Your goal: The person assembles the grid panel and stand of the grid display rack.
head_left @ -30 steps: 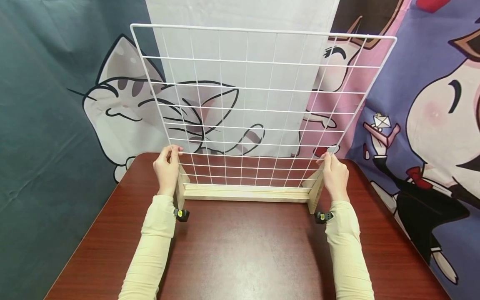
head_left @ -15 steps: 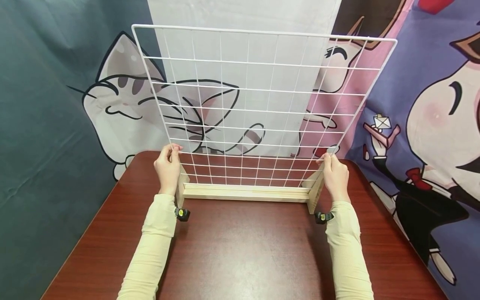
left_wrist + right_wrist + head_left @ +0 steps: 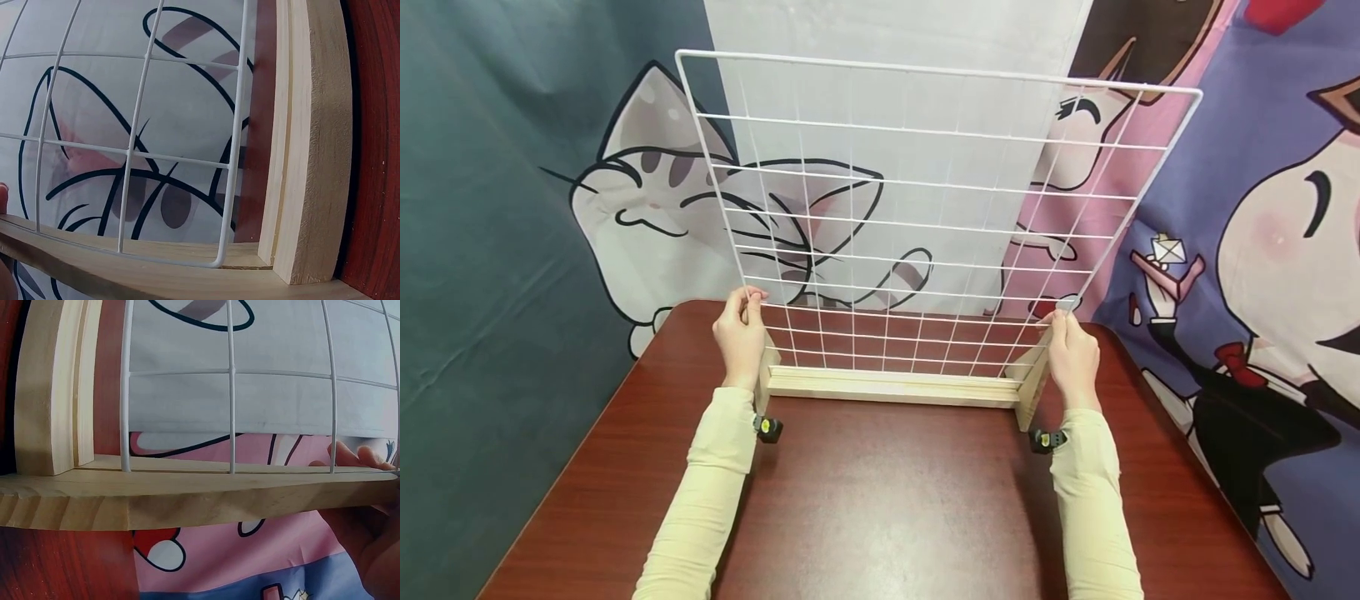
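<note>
A white wire grid panel (image 3: 895, 68) stands upright between two wooden side posts, its top leaning outward in the head view. A grooved wooden crossbar (image 3: 887, 387) joins the left post (image 3: 762, 390) and the right post (image 3: 1033, 387) low down. My left hand (image 3: 737, 337) pinches the grid's left edge at the top of its post. On the other side my right hand (image 3: 1075, 358) does the same, thumb on top. Both wrist views show the grid's lower rail (image 3: 232, 150) apart from the crossbar, with its side edge (image 3: 281, 469) running along the post's groove.
The stand rests on a reddish-brown table (image 3: 895, 492). Behind it hang printed cloths, one with a cat (image 3: 647, 275), another with cartoon figures (image 3: 1285, 217), close along the table's far side.
The grid's upper edge has shifted slightly right, and its top right corner sits a little lower. The head view has drifted slightly too. Both hands keep their grip.
</note>
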Tool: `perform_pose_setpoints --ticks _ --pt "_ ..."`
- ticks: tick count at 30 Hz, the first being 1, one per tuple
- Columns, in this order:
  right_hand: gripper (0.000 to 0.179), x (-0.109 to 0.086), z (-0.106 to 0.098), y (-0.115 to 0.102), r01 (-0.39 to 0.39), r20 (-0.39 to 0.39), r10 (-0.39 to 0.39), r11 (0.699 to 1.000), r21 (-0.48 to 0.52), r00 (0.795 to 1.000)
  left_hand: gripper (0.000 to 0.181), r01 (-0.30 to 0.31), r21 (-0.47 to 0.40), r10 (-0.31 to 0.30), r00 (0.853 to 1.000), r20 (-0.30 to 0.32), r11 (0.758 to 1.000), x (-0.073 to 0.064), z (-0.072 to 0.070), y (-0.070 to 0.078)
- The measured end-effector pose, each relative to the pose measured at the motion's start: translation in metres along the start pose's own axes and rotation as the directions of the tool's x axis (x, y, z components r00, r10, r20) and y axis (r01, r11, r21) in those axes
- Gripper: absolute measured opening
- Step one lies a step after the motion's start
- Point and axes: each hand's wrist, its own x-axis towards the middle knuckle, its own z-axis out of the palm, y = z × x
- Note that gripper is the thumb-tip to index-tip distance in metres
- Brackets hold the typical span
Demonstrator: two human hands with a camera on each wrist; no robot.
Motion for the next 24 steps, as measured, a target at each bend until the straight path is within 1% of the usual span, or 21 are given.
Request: perform_pose_setpoints --ticks 6,13,18,24 --pt "0.055 -0.0047 -0.0028 -0.0016 -0.046 -0.012 0.046 0.999 0.025 0.999 0.020 -0.012 -0.002 0.012 1.000 -0.009 1.000 -0.0012 0.0005 -0.0009" --pt "0.062 -0.0015 -0.0040 -0.0051 -0.022 -0.034 0.022 1.000 0.018 0.999 0.017 -0.010 -0.026 0.010 1.000 -0.013 1.000 0.0014 0.0029 -0.0006" --pt "0.068 -0.0013 -0.0043 -0.0053 -0.053 -0.036 0.054 0.998 0.022 0.998 0.017 -0.009 -0.027 0.009 1.000 -0.007 1.000 0.0008 0.0023 -0.0011" --pt "0.068 -0.0036 -0.0046 -0.0066 -0.076 -0.024 0.077 0.997 0.031 0.997 0.018 -0.029 -0.013 0.029 1.000 0.006 1.000 -0.0003 -0.0006 0.0000"
